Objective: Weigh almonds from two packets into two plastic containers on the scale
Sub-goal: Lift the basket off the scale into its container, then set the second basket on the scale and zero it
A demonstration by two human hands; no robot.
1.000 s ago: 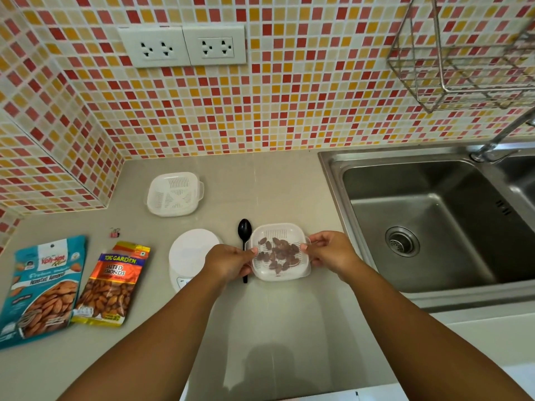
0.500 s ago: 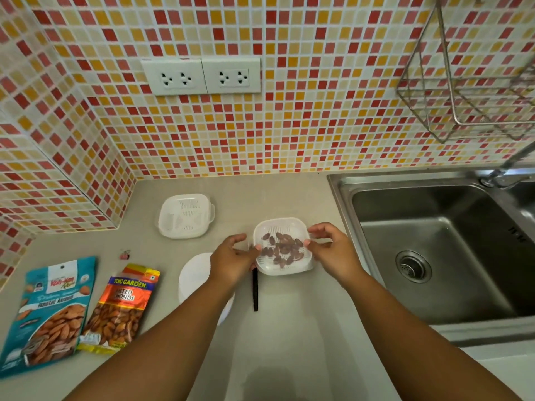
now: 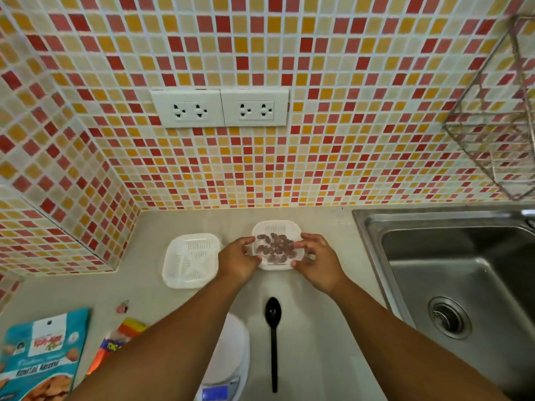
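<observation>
A white slotted plastic container [image 3: 276, 227] with several almonds [image 3: 275, 247] in it sits near the back wall on the counter. My left hand [image 3: 237, 260] grips its left rim and my right hand [image 3: 317, 263] grips its right rim. A second, empty white container [image 3: 191, 260] stands just to its left. The white scale [image 3: 231, 360] with a lit blue display lies near me, partly hidden by my left forearm. A blue almond packet [image 3: 43, 354] and an orange almond packet [image 3: 115, 342] lie at the lower left.
A black plastic spoon [image 3: 273, 331] lies on the counter between my forearms. A steel sink [image 3: 463, 285] fills the right side. A small pink clip [image 3: 123, 307] sits near the packets. A wire rack [image 3: 498, 117] hangs on the tiled wall at upper right.
Both hands have carried the container of almonds away from the scale toward the back wall, beside the empty container. The spoon's bowl is uncovered now.
</observation>
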